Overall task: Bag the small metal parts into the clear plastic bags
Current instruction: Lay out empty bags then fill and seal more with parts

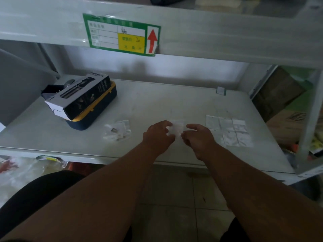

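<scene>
Over the middle of the white shelf (pixel 157 102), my left hand (pixel 158 135) and my right hand (pixel 199 137) pinch a small clear plastic bag (pixel 176 128) between them, one on each side. The bag is blurred and I cannot tell whether a part is inside. Left of my hands lies a loose heap of clear bags (pixel 118 131) with a small dark metal part (pixel 113 131) showing in it. To the right, several flat clear bags (pixel 229 131) lie side by side in rows on the shelf.
A black-and-white product box (pixel 78 97) rests on a dark blue and yellow case (pixel 97 109) at the shelf's left back. An upper shelf beam with a green label (pixel 120 34) hangs overhead. A shelf upright (pixel 309 119) stands at the right. Tiled floor lies below.
</scene>
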